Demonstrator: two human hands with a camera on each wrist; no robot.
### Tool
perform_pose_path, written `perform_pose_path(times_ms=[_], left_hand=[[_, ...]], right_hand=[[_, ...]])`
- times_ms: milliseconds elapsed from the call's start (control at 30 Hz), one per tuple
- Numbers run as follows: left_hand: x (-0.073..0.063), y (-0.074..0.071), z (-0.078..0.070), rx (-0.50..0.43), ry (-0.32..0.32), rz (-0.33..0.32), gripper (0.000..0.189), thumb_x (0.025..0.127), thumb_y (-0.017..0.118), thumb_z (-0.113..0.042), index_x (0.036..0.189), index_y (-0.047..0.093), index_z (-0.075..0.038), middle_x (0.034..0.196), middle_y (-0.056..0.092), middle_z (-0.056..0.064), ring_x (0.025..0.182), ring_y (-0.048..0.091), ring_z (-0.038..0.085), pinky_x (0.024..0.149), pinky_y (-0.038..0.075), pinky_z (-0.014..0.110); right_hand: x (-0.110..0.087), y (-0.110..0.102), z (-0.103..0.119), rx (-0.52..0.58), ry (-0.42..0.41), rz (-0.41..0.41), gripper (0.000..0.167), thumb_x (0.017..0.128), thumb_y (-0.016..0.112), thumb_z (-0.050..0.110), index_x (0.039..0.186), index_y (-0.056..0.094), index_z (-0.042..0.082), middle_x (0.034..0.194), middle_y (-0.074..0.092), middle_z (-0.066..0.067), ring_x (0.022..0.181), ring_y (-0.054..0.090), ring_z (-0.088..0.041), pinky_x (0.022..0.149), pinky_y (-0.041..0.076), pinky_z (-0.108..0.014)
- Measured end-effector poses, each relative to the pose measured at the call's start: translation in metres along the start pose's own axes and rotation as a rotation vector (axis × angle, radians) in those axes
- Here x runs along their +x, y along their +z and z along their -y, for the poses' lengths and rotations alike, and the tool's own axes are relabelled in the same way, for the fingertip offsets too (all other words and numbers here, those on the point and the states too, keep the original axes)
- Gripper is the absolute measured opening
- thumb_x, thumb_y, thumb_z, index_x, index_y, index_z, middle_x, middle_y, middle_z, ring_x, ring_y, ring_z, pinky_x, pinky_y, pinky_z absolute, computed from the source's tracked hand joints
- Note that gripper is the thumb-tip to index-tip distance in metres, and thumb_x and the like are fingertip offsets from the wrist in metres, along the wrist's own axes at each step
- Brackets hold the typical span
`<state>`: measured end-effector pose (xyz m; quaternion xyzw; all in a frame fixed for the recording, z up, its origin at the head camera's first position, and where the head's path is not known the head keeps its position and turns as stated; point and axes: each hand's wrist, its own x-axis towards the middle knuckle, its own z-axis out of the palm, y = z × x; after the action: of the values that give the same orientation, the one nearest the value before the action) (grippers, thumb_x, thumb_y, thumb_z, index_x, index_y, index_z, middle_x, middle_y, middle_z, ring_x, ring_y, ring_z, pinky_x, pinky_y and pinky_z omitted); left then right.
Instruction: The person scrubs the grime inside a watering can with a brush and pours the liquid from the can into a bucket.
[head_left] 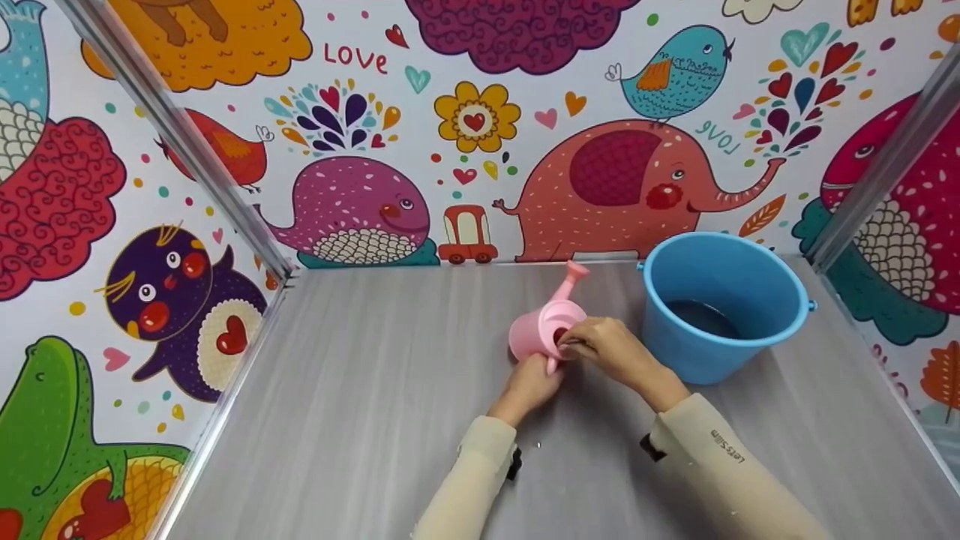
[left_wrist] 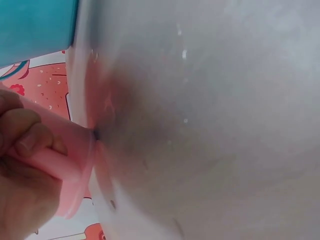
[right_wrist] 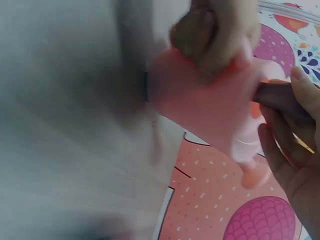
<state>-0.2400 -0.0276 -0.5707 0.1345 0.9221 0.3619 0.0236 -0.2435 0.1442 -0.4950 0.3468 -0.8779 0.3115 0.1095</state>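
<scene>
A pink toy watering can [head_left: 528,335] is at the table's middle, its open top tilted toward the right hand and its spout pointing to the back. My left hand [head_left: 531,386] grips the can's handle, fingers curled round it in the left wrist view. Between thumb and fingers, my right hand [head_left: 619,356] pinches a dark, flat, handle-like piece [right_wrist: 282,98] whose far end goes into the can's mouth. Something dark red shows inside the can; what kind of thing it is remains hidden.
A blue bucket [head_left: 694,361] with a dark bottom stands close on the right of the right hand. Small wet drops lie on the grey table [head_left: 360,390]. Printed cartoon panels [head_left: 480,180] in metal frames wall in the back and sides.
</scene>
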Motion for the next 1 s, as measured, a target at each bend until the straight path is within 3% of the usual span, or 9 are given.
perform_pose_path(times_ms=[267,400,667,1000], left_hand=[[0.000,-0.002,0.000,-0.004,-0.008,0.020,0.034,0.094,0.060,-0.017,0.064,0.043,-0.017,0.059,0.038,-0.007,0.055,0.038,0.009,0.054,0.032,0.023],[0.000,-0.003,0.000,0.008,-0.011,0.024,0.036,0.094,0.061,-0.018,0.063,0.042,-0.018,0.058,0.038,-0.008,0.055,0.038,0.009,0.054,0.031,0.023],[-0.001,-0.004,0.004,0.043,0.013,-0.011,0.035,0.091,0.061,-0.016,0.062,0.041,-0.016,0.060,0.037,-0.007,0.057,0.036,0.011,0.055,0.033,0.025],[0.000,-0.003,0.004,-0.001,0.030,-0.002,0.037,0.090,0.062,-0.014,0.061,0.039,-0.017,0.057,0.031,-0.009,0.054,0.033,0.009,0.052,0.028,0.023]], right_hand=[[0.011,-0.024,0.006,0.087,0.085,0.015,0.015,0.090,0.071,0.012,0.102,0.077,0.005,0.092,0.077,-0.007,0.079,0.072,-0.019,0.078,0.060,-0.037],[0.012,-0.026,0.007,0.091,0.110,0.020,0.016,0.090,0.071,0.013,0.103,0.077,0.005,0.092,0.077,-0.007,0.079,0.072,-0.018,0.078,0.060,-0.037],[0.010,-0.015,0.006,0.103,0.149,-0.003,0.016,0.089,0.072,0.016,0.101,0.078,0.007,0.086,0.077,-0.005,0.068,0.063,-0.011,0.066,0.053,-0.021],[0.002,0.005,-0.001,0.113,0.196,-0.016,0.013,0.089,0.072,0.015,0.099,0.078,0.009,0.084,0.075,-0.005,0.069,0.062,-0.011,0.069,0.055,-0.025]])
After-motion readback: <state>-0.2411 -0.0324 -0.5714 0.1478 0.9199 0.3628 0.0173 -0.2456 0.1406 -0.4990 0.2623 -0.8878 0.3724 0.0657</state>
